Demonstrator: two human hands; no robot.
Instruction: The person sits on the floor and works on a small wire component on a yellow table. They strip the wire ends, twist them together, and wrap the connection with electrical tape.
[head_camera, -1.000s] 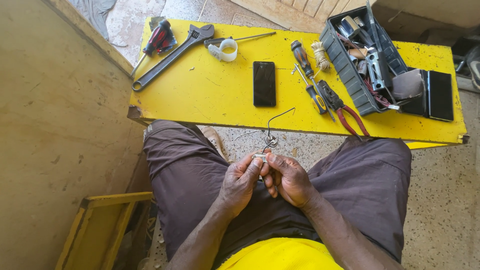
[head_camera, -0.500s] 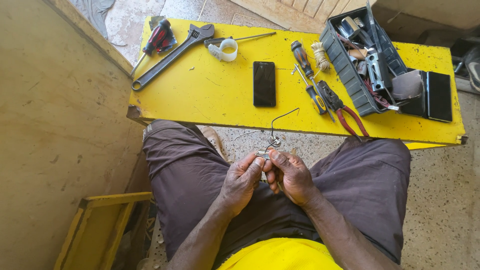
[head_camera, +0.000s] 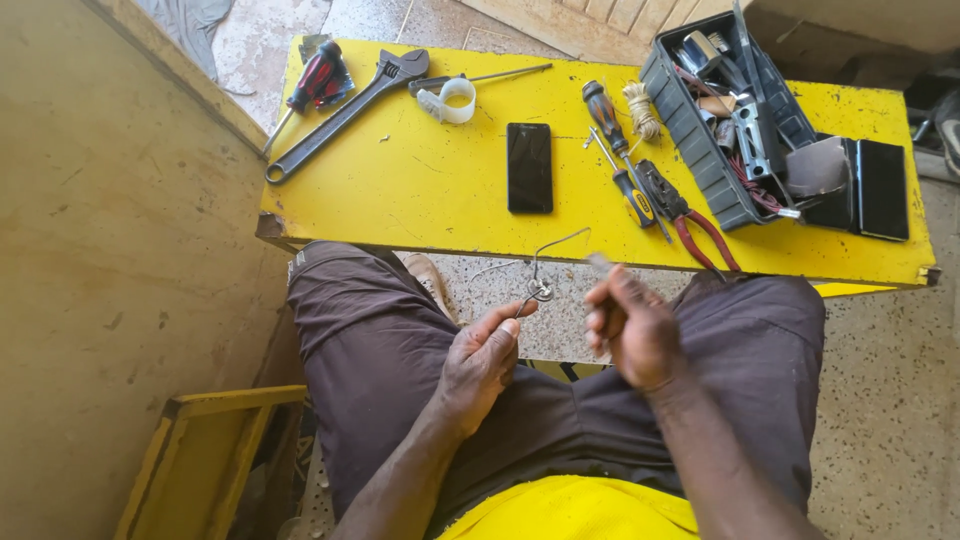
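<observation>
I sit with both hands over my lap, in front of a yellow table (head_camera: 420, 190). My left hand (head_camera: 480, 355) pinches a thin bent metal wire (head_camera: 537, 268) between thumb and forefinger; the wire has a small coiled loop near my fingers and a hooked end pointing up and right. My right hand (head_camera: 632, 328) is raised a little to the right, apart from the left, fingers curled. A small blurred grey thing shows at its fingertips; I cannot tell what it is or whether it is gripped.
On the table lie a long adjustable wrench (head_camera: 345, 112), a red-handled tool (head_camera: 318, 78), a tape roll (head_camera: 452, 100), a black phone (head_camera: 529, 167), two screwdrivers (head_camera: 612, 125), red-handled pliers (head_camera: 690, 215), a twine bundle (head_camera: 640, 108) and an open dark toolbox (head_camera: 725, 110). A yellow wooden frame (head_camera: 200, 455) stands at lower left beside a tan wall.
My hands were together on the wire's loop. Now the right hand has pulled away to the right and upward, while the left keeps hold of the wire.
</observation>
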